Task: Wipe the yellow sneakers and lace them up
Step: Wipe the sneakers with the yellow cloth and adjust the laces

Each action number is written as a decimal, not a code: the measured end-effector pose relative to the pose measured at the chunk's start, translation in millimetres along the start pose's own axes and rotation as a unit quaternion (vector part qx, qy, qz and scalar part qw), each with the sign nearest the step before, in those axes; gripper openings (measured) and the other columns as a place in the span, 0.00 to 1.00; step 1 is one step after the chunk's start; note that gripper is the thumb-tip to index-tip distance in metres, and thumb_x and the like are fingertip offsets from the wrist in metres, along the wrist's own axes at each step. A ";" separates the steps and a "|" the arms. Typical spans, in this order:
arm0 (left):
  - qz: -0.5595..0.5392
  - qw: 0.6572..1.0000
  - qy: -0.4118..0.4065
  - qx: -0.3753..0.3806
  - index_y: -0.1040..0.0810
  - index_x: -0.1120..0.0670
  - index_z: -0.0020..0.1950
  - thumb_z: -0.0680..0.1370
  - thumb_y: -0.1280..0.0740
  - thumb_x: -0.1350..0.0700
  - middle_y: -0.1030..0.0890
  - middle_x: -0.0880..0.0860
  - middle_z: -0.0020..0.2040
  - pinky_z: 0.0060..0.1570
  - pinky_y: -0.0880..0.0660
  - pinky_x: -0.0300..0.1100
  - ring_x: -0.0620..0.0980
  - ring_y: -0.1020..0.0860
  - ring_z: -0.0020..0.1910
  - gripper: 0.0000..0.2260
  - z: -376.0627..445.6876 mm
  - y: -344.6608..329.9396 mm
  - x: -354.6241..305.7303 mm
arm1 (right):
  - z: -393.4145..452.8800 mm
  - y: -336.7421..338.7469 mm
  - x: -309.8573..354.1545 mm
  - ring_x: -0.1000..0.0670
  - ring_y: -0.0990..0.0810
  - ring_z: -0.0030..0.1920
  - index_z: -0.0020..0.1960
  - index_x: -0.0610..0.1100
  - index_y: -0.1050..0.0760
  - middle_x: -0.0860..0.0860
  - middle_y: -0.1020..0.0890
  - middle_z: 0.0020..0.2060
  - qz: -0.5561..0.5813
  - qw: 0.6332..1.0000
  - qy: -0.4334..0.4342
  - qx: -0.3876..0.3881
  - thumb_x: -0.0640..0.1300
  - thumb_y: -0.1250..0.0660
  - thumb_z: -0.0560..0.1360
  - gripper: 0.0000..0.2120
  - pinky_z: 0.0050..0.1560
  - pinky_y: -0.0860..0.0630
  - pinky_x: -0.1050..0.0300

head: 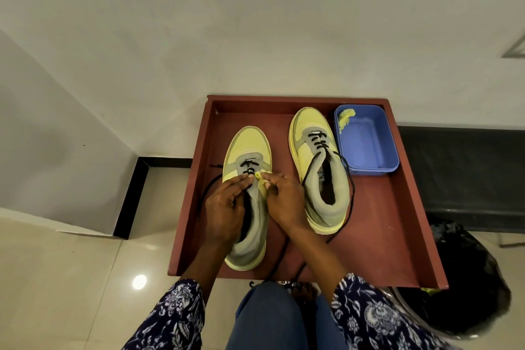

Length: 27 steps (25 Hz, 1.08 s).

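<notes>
Two yellow sneakers stand side by side, toes pointing away, on a red-brown tray (397,207). My left hand (224,207) rests on the near-left sneaker (247,145), fingers curled at its eyelets and pinching the black lace (204,196), which trails off over the tray's left edge. My right hand (284,199) pinches the yellow eyelet flap just beside it. The far-right sneaker (321,167) is laced part way, its lace ends (351,193) hanging loose. A blue tub (366,145) holding a yellow cloth (345,118) sits at the far right, touching that sneaker.
</notes>
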<state>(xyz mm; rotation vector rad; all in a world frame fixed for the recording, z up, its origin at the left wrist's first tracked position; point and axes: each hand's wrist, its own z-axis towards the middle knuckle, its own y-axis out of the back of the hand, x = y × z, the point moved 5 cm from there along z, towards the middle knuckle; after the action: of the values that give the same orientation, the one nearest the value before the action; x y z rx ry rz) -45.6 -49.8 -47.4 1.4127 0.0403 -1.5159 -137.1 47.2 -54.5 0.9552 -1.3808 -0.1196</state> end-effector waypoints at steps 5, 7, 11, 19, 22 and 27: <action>-0.006 1.000 0.014 -0.001 0.19 0.59 0.54 0.74 0.36 0.72 0.18 0.56 0.53 0.56 0.28 0.34 0.47 0.22 0.53 0.14 -0.6 0.6 0.7 | -44.0 2.8 1.2 0.53 0.23 0.52 0.59 0.42 0.22 0.46 0.20 0.53 0.093 0.995 0.001 -0.033 0.30 0.41 0.75 0.17 0.49 0.35 0.80; -0.006 1.000 0.017 -0.003 0.19 0.59 0.54 0.74 0.36 0.71 0.18 0.56 0.54 0.56 0.27 0.36 0.47 0.22 0.53 0.14 -0.4 0.5 1.5 | -61.2 0.8 -0.6 0.56 0.24 0.50 0.58 0.41 0.21 0.49 0.21 0.50 0.133 0.990 -0.010 -0.044 0.29 0.41 0.74 0.17 0.47 0.34 0.82; -0.025 0.999 0.027 -0.001 0.19 0.59 0.55 0.74 0.37 0.71 0.18 0.55 0.54 0.57 0.25 0.43 0.48 0.21 0.54 0.14 -0.6 -0.7 2.5 | -90.3 -4.6 -4.4 0.56 0.23 0.47 0.58 0.43 0.21 0.55 0.24 0.46 0.148 0.989 -0.015 -0.024 0.29 0.40 0.75 0.17 0.46 0.29 0.76; -0.035 0.999 0.035 -0.004 0.19 0.58 0.55 0.74 0.38 0.72 0.19 0.51 0.53 0.58 0.28 0.32 0.45 0.22 0.54 0.15 -0.7 1.2 1.2 | -100.3 -5.2 -5.6 0.60 0.25 0.46 0.59 0.43 0.22 0.63 0.26 0.44 0.158 0.987 -0.012 -0.007 0.33 0.36 0.75 0.14 0.47 0.29 0.76; -0.023 0.999 0.027 0.000 0.19 0.59 0.54 0.74 0.37 0.72 0.18 0.54 0.53 0.57 0.29 0.30 0.45 0.22 0.54 0.14 0.1 1.3 2.0 | -75.1 -0.5 0.4 0.59 0.26 0.47 0.59 0.40 0.22 0.54 0.23 0.47 0.141 0.989 0.007 -0.031 0.32 0.36 0.75 0.14 0.48 0.32 0.79; -0.036 0.998 0.044 -0.004 0.19 0.59 0.54 0.74 0.38 0.72 0.18 0.55 0.53 0.57 0.30 0.27 0.46 0.22 0.54 0.15 0.3 1.8 2.0 | -28.0 2.8 9.8 0.50 0.21 0.53 0.59 0.41 0.22 0.45 0.19 0.53 0.064 0.996 0.058 -0.015 0.34 0.37 0.75 0.14 0.53 0.29 0.71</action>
<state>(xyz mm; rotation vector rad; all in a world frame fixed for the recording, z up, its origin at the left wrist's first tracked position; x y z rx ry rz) -44.2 -52.0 -47.7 1.4858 0.1529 -1.5096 -111.9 57.3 -42.2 0.8324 -1.3260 0.0109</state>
